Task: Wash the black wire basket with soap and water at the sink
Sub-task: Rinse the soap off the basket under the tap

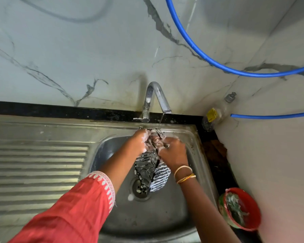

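Basket (pixel 148 170), one, black wire grid coated in white suds, long and narrow; its long axis runs from the tap end down toward the drain (pixel 139 187), held tilted over the steel sink (pixel 191 155) bowl. Left hand (pixel 139 142) and right hand (pixel 173 151), both soapy, fingers closed on its upper end beneath a thin stream from one curved chrome tap (pixel 155 97). One red sleeve (pixel 74 209); bangles (pixel 183 174) on the right wrist. One red round tub (pixel 242 208) on the black counter (pixel 218 165). Blue hose (pixel 200 55) on the marble wall.
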